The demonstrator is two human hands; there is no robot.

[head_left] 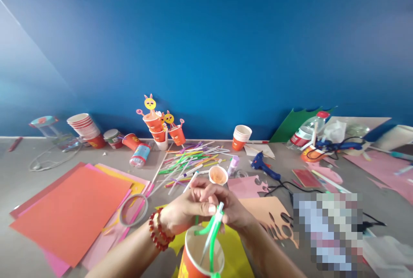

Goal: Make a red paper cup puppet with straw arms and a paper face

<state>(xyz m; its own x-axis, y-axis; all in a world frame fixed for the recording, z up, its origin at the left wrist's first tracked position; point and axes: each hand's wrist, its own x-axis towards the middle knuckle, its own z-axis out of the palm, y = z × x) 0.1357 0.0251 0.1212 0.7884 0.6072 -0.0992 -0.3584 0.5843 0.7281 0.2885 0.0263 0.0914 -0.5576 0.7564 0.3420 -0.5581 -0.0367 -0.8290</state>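
Observation:
My left hand (185,209), with a red bead bracelet on the wrist, and my right hand (230,209) meet just above an orange paper cup (193,265) at the bottom centre. Both hands are closed in a pinch on the tops of a green straw (213,237) and a white straw (209,237) that stick down into the cup. The fingers overlap, so which hand grips which straw is unclear.
Orange and pink paper sheets (74,209) and a tape roll (134,210) lie left. Loose coloured straws (190,162), a small cup (218,175), a blue glue gun (263,166), cup stacks (85,128) and decorated cups (158,125) sit before the blue wall.

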